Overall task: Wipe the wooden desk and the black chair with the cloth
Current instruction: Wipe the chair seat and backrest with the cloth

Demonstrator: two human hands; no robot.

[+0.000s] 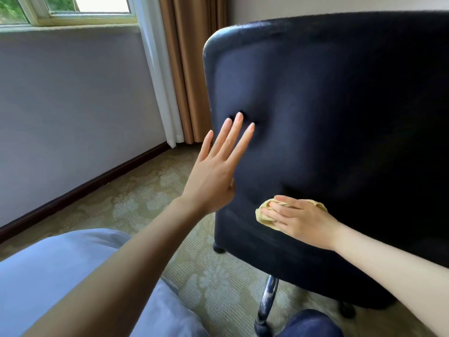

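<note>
Pressing a crumpled yellow cloth [263, 215] against the black chair [340, 105], the right hand [298, 221] lies low on the outer face of the backrest. Its fingers [279, 207] are stretched nearly straight across the cloth and flatten it onto the upholstery rather than curling round it. The thumb is hidden. Folds of cloth show past the fingertips and behind the knuckles.

The left hand [213, 176] is held up higher and to the left, near the backrest's side edge. It is open, with its fingers straight and slightly spread. The fingertips meet the upholstery beside a small tufted dimple, but I cannot tell whether the palm touches.

The chair fills the right side of the view. Its back is dark, close to navy in this light, and softly padded, with a rounded top corner and a faint sheen along the rim. Shallow creases run out from the dimple. Below the shell, a chrome leg [267, 300] slants down to the floor, and a dark castor [219, 248] shows under the left edge.

The chair stands on a patterned green-beige carpet [145, 190]. A pale wall with a dark baseboard [85, 188] runs along the left, under a window [73, 10]. A white sheer [158, 81] and tan curtains [189, 69] hang just behind the chair. Light blue fabric [48, 276] fills the lower left corner.
</note>
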